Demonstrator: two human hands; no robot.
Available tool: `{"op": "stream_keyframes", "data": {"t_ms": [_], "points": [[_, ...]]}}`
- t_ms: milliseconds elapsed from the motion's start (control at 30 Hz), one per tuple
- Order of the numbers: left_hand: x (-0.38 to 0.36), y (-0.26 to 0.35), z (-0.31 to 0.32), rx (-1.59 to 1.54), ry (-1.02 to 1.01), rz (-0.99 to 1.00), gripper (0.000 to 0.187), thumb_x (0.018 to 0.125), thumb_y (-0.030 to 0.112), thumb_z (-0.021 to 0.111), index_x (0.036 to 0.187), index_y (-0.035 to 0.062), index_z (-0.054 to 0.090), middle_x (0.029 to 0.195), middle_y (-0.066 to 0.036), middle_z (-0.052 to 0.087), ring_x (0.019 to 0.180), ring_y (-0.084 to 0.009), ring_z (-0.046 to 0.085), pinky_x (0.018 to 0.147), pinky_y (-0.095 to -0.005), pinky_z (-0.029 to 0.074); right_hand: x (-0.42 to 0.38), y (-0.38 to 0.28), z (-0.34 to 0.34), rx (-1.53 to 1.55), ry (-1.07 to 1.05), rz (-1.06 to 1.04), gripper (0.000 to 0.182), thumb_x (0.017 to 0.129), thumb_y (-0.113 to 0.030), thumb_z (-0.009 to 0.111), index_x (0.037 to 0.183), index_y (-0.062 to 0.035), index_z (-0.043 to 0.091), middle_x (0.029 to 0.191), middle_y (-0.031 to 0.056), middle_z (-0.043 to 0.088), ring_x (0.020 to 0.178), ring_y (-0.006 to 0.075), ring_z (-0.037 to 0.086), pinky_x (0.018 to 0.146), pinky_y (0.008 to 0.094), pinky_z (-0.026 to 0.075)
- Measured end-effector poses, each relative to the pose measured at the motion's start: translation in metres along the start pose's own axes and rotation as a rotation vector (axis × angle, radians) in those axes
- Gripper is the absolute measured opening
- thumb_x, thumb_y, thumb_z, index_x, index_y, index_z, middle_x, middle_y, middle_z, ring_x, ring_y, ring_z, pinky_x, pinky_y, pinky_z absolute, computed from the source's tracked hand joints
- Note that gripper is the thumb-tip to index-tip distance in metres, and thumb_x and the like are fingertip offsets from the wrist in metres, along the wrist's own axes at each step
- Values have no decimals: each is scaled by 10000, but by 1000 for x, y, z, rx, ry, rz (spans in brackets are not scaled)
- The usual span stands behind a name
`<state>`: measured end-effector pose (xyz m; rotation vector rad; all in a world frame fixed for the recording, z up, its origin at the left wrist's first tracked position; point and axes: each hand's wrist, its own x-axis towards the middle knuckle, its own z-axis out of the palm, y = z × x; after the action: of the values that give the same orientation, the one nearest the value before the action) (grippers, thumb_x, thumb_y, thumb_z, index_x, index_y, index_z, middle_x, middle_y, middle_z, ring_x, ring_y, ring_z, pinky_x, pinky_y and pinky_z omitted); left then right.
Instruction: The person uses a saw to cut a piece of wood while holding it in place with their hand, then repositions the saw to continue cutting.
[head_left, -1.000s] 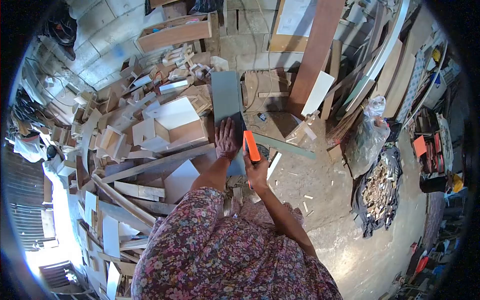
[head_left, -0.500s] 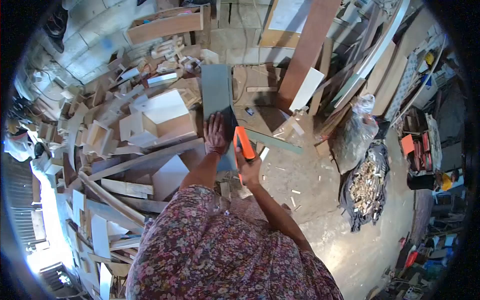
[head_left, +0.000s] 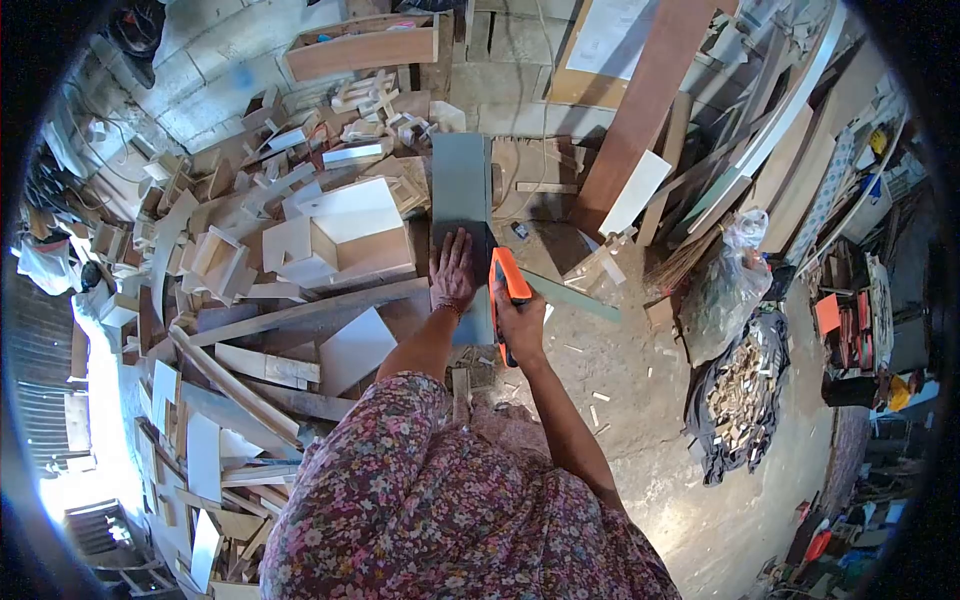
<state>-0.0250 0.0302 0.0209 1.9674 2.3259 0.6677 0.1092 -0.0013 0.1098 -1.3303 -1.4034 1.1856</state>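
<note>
A long grey board lies lengthwise in front of me, over some support that I cannot make out. My left hand rests flat on its near half, fingers spread a little. Close to the board's right edge, my right hand is wrapped round the orange handle of a handsaw. The saw's dark blade is hard to see, and whether it touches the board cannot be made out. A narrow grey-green strip sticks out to the right beyond the saw.
Wood offcuts and a white open box crowd the left. Long planks, including a brown one, lean at the back right. A plastic bag and a dark sack of wood scraps lie on the floor at right.
The whole view has shifted, so things appear farther right. Against the board, the saw handle and right hand have moved slightly forward. My left hand stays flat on the board.
</note>
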Motion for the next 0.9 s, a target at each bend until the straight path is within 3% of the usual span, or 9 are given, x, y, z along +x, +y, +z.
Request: {"op": "stream_keyframes", "data": {"t_ms": [100,200,267,333,400,467,533,800,900], "points": [[0,0,1,35,69,34,562,800,199,424,1338,113,285,1412,-34,236,1300,-226,217,1043,-453,158,-5,-4,0,7,27,-8,279,788,-216,622,787,54,554,594,164,548,508,212,518,515,348,418],[1,2,-4,-4,34,20,550,801,172,400,1336,110,290,1411,-31,239,1301,-225,215,1046,-449,151,-22,-17,10,-225,23,38,269,790,-211,621,796,49,556,612,170,563,527,221,541,529,349,433],[13,-9,7,26,84,32,542,805,171,391,1335,111,293,1410,-29,242,1302,-223,213,1047,-448,146,-42,-48,10,-126,133,-332,223,807,-192,603,794,18,531,595,26,515,554,76,489,496,259,396],[-9,-5,12,36,78,57,535,808,170,382,1334,112,297,1409,-27,245,1303,-220,211,1049,-447,142,-62,-53,-6,-201,97,-251,233,803,-188,605,841,34,545,623,50,532,576,90,498,519,263,406],[2,-2,7,53,47,8,531,812,168,368,1335,119,295,1408,-23,247,1305,-211,207,1049,-447,141,-59,-61,-21,-114,-36,70,254,807,-190,604,898,42,556,647,65,543,587,90,495,531,258,409],[2,0,4,25,88,26,527,815,168,362,1337,125,295,1409,-22,245,1306,-208,205,1049,-445,142,-61,-58,-25,-98,15,-45,244,819,-195,597,888,37,564,633,49,537,577,73,478,514,246,399],[0,1,2,-8,101,21,531,810,149,368,1336,124,295,1409,-20,246,1305,-207,207,1051,-443,138,-66,-49,-27,45,0,54,303,802,-194,618,970,50,552,654,135,564,615,140,504,588,306,427],[-3,-1,3,12,105,27,520,818,136,369,1333,121,298,1416,-1,227,1302,-204,215,1048,-441,148,-82,-48,-29,-4,10,37,284,798,-201,628,937,35,556,697,120,575,661,128,502,617,285,425],[0,-1,3,0,60,25,523,816,151,359,1333,119,292,1417,-8,223,1305,-203,210,1042,-457,155,-85,-45,-26,61,-8,137,269,801,-193,624,932,31,555,703,118,575,663,126,499,620,286,425]]}}
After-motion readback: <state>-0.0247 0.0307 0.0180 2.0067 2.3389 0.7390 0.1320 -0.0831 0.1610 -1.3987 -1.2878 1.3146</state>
